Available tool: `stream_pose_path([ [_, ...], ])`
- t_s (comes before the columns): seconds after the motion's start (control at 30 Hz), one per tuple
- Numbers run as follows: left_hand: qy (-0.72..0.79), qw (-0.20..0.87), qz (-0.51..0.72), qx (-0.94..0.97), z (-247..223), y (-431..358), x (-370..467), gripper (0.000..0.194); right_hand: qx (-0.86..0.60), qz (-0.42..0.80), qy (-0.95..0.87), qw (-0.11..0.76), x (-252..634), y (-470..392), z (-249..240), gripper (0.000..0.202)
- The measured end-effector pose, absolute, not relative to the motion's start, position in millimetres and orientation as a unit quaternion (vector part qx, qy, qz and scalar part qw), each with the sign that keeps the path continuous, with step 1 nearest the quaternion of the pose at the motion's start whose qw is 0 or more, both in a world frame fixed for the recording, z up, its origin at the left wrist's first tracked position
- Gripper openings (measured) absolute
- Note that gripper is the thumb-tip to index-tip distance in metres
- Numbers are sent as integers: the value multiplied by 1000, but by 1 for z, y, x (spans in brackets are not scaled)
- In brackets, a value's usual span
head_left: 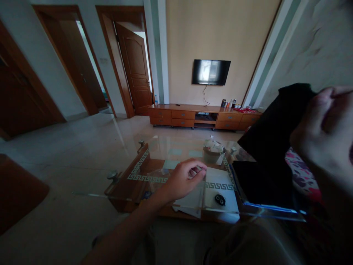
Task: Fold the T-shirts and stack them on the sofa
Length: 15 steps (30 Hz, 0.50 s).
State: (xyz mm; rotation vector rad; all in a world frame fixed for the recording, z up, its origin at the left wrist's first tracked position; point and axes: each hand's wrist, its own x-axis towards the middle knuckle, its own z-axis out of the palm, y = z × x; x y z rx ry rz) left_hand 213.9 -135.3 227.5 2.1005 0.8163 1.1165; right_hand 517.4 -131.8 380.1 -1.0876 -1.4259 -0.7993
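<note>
Item (275, 121), black, cloth-like, one, three o'clock, gripped by right hand (327, 127); left hand (185, 179) narrowly curled above one glass desk (154, 179).

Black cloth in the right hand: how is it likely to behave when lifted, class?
The black cloth is probably floppy, as it slopes down from the right hand. It seems light, since one hand holds it up. Breakage looks unlikely: no rigid part shows, though darkness hides detail.
</note>
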Motion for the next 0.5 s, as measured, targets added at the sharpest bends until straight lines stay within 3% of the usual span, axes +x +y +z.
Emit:
stream_pose_path([
  [0.1, 314, 324, 445, 774, 232, -136, 230, 27, -409, -274, -581, 648, 505, -135, 395, 39],
  [0.23, 344, 337, 495, 723, 227, -134, 249, 48, -377, -77, -591, 709, 498, -131, 400, 27],
  [0.33, 358, 371, 490, 702, 226, -134, 252, 33, -363, 83, -609, 701, 492, -131, 392, 24],
  [0.5, 328, 438, 461, 698, 243, -156, 245, 29, -386, 253, -595, 658, 472, -145, 376, 19],
])
